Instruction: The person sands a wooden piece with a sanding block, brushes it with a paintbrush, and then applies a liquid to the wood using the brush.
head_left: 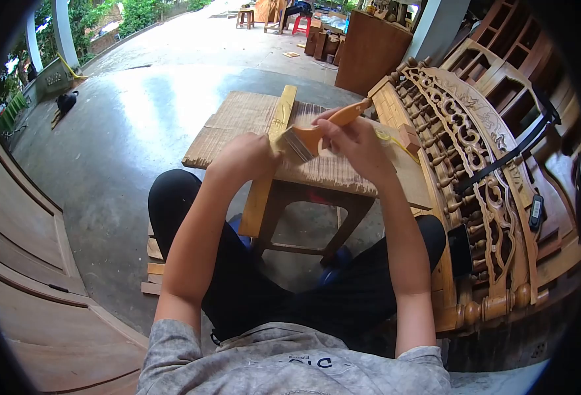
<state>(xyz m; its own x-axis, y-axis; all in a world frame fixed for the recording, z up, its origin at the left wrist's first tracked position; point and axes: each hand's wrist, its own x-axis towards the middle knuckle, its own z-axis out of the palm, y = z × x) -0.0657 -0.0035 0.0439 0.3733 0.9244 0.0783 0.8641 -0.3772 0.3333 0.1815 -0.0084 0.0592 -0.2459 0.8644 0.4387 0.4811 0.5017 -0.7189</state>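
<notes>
My right hand (355, 143) grips a wide paintbrush (311, 137) by its orange handle, the metal band and bristles angled down to the left. Close by the bristles, my left hand (245, 157) is closed with its back to me. Its fingertips are hidden, and I cannot tell what they hold. Under that hand runs a long yellowish wooden strip (286, 106), its near end jutting past the table edge toward my lap. The strip crosses a rough, streaked wooden board (237, 122) that rests on a dark stool (295, 248) between my knees.
An ornate carved wooden bench piece (481, 141) with turned spindles lines the right side, with a black strap (501, 163) across it. Small wooden blocks (409, 138) sit near the board's right edge. Wooden door panels (27, 263) lie at left. Stools (245, 18) stand far back.
</notes>
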